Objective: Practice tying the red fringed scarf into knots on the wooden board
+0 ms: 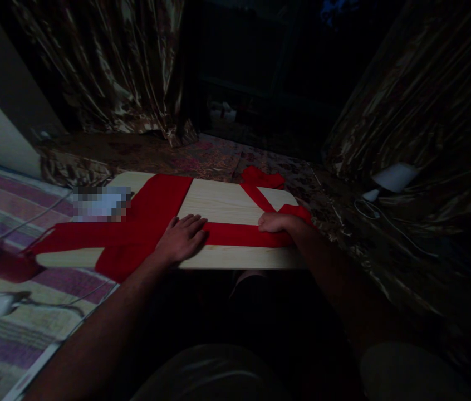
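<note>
Long strips of red cloth [235,234] lie across a pale wooden board [219,195]. One wide strip runs lengthwise, and another crosses it on the left side. My left hand [182,236] rests flat on the lengthwise strip where the two meet, its fingers stretched out. Toward the right end of the board, my right hand [275,221] is closed, its curled fingers on the red cloth. A narrow red piece slants down to this hand from the far edge, and more cloth is bunched behind the wrist. The fingertips of the right hand are hidden.
At the left is a striped bedspread [5,206] with a white adapter [4,304] and cables. A blurred-out object [102,204] sits at the board's left end. Beyond are patterned curtains [135,67] and a cloth-covered ledge. A white lamp [394,177] stands at right.
</note>
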The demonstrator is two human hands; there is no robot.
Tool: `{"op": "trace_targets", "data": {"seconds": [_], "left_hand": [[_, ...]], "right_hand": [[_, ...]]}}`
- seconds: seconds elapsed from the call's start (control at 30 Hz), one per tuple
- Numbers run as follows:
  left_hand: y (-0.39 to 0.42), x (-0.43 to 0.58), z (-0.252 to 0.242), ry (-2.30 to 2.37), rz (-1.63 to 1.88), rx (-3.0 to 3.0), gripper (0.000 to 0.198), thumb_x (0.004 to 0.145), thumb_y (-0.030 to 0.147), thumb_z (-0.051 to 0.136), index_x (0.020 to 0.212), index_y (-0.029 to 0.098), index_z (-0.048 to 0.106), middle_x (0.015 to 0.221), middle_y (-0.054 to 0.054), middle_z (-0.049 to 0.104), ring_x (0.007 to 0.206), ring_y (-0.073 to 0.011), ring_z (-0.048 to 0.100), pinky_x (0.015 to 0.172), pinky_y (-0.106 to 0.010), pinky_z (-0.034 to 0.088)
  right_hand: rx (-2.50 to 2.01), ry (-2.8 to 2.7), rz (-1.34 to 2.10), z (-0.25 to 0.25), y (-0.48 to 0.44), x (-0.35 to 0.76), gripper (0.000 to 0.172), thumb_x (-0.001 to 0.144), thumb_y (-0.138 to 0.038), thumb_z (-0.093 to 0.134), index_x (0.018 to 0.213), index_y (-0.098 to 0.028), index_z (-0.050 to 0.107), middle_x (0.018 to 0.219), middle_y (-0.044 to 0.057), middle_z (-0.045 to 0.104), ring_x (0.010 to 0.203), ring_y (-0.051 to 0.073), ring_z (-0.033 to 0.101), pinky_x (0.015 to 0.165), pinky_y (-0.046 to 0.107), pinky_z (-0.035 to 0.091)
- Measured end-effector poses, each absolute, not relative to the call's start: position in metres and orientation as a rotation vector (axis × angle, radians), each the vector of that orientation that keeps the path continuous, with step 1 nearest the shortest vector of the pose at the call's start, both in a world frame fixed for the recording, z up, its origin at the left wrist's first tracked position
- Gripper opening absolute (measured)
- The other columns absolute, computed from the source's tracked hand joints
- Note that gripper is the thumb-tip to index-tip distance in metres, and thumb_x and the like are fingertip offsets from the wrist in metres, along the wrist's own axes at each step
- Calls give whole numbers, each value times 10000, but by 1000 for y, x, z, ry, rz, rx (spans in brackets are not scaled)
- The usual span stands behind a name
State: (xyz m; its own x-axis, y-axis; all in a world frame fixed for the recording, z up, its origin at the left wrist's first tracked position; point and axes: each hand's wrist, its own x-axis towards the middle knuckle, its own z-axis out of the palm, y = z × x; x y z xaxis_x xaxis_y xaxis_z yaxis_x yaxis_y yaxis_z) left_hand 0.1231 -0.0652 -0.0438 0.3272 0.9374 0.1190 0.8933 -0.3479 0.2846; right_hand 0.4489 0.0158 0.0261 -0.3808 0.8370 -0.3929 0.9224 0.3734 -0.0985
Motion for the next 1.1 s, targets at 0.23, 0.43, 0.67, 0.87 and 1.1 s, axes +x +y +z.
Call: {"op": "trace_targets", "data": {"seconds": [0.23, 0.43, 0.67, 0.87, 1.1], "left_hand": [[-65, 124, -47, 1703, 382, 2457, 662, 1002, 558, 301, 1565, 237, 433, 1631, -62, 412, 1526, -270, 321, 1240, -531, 203], [-65, 125, -47, 1724, 362, 2465, 668, 979, 557, 351, 1571, 255, 422, 1634, -58, 405, 1528, -274, 320, 1246, -532, 197], [-67, 125, -44, 1717, 358, 2460, 680, 978, 556, 352, 1576, 238, 414, 1635, -68, 401, 1531, -274, 312, 1249, -534, 188], [-66, 124, -46, 1716, 355, 2462, 688, 986, 566, 340, 1590, 240, 390, 1643, -61, 388, 1534, -278, 302, 1250, -544, 171], [-66, 124, -47, 1721, 330, 2475, 670, 997, 566, 334, 1608, 292, 350, 1652, -57, 373, 1534, -296, 301, 1238, -584, 168]], "right_hand": [[1527, 2225, -510, 32, 12, 454, 119, 836, -240, 611, 759, -194, 690, 692, 0, 658, 598, 128, 525, 516, 242, 335], [1581, 2304, -409, 18, 12, 462, 154, 893, -330, 646, 918, -192, 711, 885, 33, 717, 707, 140, 578, 596, 237, 366], [1681, 2338, -431, 5, 16, 473, 163, 913, -329, 679, 995, -188, 669, 930, 26, 711, 777, 135, 603, 594, 205, 359], [1790, 2463, -276, 4, 10, 489, 297, 856, -444, 731, 986, -184, 668, 977, 58, 721, 839, 166, 625, 657, 228, 394], [1824, 2443, -462, -6, 12, 529, 378, 728, -448, 788, 990, -211, 651, 989, 37, 714, 863, 195, 640, 669, 245, 427]]}}
